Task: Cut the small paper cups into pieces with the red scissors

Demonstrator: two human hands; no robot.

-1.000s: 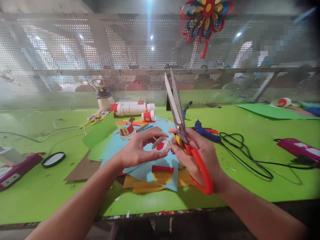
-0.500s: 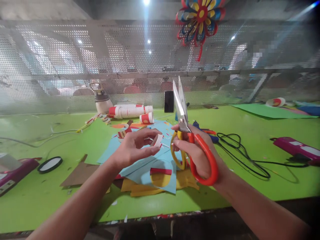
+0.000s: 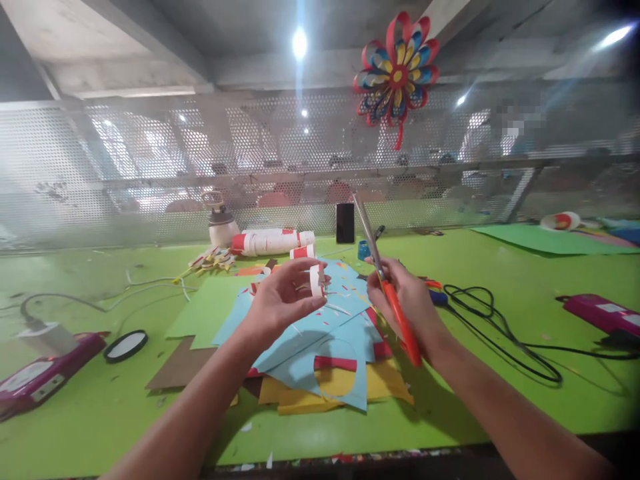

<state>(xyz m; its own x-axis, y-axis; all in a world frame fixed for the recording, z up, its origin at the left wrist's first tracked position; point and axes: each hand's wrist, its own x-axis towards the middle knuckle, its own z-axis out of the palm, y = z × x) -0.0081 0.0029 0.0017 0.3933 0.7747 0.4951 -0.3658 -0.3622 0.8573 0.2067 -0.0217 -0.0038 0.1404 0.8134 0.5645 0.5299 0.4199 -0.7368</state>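
Note:
Between the thumb and fingers of my left hand (image 3: 285, 293) is a small curved white piece (image 3: 317, 281) with a little red on it, like a cut part of a paper cup. My right hand (image 3: 403, 293) grips a pair of scissors (image 3: 399, 319) with orange-red handles; the metal blades point up and away, seen nearly edge-on. Both hands are above sheets of light blue paper (image 3: 305, 353) strewn with small scraps. A yellow paper (image 3: 393, 387) lies under the blue ones at the front. Just behind my left hand, a red and white paper cup (image 3: 303, 252) lies on its side.
Stacked paper cups (image 3: 270, 242), a pump sprayer (image 3: 223, 227) and an upright phone (image 3: 345, 223) stand along the back. A black cable (image 3: 493, 320) coils at right near a purple power strip (image 3: 603, 313). Another strip (image 3: 50, 373) is at left. A paper flower (image 3: 399, 75) hangs above.
The scissors have turned edge-on, and their blades look closer together. My left hand still has the white piece, now turned more upright. The view has tilted upward.

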